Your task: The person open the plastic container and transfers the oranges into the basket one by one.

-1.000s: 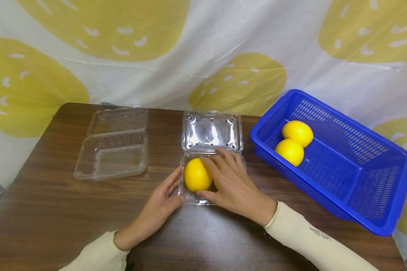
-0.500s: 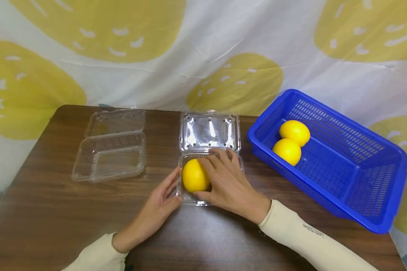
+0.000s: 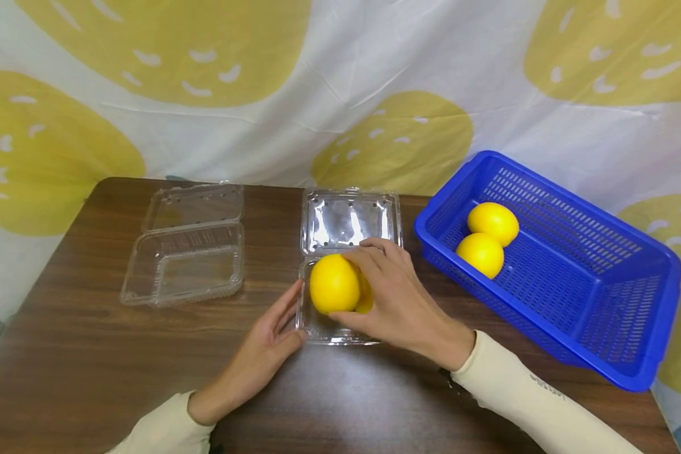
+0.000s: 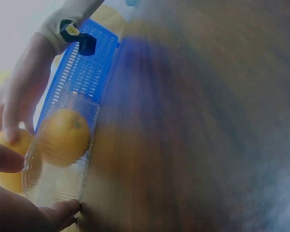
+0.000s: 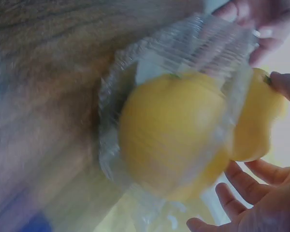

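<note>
My right hand [image 3: 400,306] holds a yellow orange [image 3: 334,284] between thumb and fingers, over the left part of a clear clamshell box [image 3: 329,337]. In the right wrist view this held orange [image 5: 256,118] pokes above the rim, my thumb by its green stem. A second orange [image 3: 366,296] lies inside the box, partly behind my right hand; through the clear wall it shows whole in the left wrist view. The box's lid [image 3: 352,221] is folded back. My left hand [image 3: 267,340] rests against the box's left side, fingers and thumb spread along the wall and front corner.
Another clear clamshell box [image 3: 195,261], its lid lying back, stands on the brown table [image 3: 147,359] at left. At right a blue plastic basket [image 3: 567,315] holds two more oranges [image 3: 488,239]. A patterned cloth [image 3: 250,139] hangs behind the table.
The held orange has come up and slightly right with my right hand, and looks larger. More of the second orange now shows. My left hand stays on the box.
</note>
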`<state>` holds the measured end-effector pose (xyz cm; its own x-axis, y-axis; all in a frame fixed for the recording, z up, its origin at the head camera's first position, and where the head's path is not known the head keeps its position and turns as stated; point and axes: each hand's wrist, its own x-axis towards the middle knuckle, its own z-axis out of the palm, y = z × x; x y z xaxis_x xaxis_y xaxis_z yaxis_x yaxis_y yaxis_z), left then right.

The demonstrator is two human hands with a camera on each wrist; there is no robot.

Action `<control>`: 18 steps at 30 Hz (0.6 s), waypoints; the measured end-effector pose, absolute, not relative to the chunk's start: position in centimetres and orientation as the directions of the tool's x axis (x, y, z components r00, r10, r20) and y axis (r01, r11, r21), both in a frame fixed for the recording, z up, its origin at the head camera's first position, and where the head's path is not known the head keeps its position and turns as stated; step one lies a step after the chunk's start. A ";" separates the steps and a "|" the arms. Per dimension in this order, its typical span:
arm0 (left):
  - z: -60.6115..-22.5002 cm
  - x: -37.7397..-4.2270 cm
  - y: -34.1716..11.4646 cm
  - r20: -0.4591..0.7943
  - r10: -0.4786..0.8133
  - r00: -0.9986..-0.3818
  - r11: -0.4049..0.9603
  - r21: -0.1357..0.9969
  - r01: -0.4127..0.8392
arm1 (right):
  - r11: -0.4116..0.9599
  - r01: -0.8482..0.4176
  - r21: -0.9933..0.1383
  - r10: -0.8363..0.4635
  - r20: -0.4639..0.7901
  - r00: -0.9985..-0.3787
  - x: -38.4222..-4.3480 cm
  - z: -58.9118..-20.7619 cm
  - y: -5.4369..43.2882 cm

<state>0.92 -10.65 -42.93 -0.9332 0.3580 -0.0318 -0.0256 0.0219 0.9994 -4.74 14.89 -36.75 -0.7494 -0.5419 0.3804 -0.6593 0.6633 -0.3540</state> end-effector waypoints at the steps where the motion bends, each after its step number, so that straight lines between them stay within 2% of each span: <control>1: -42.9 0.9 -10.6 -0.033 0.357 -0.933 0.022 0.999 -0.027 | 0.654 -0.661 -0.368 -0.536 0.392 -0.748 -4.7 -36.5 15.1; 8: -42.8 0.9 -10.6 -0.034 0.354 -0.935 0.003 0.999 -0.035 | 0.636 -0.676 -0.372 -0.521 0.439 -0.732 -4.1 -35.2 16.6; 18: -42.8 0.9 -10.6 -0.026 0.356 -0.934 0.002 1.000 -0.027 | 0.658 -0.673 -0.338 -0.524 0.436 -0.732 -3.4 -34.0 18.5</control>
<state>0.89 -10.60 -42.83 -0.9343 0.3556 -0.0258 -0.0267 0.0023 0.9996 -3.40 18.49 -34.01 -0.7316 -0.5239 0.4363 -0.6728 0.6580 -0.3382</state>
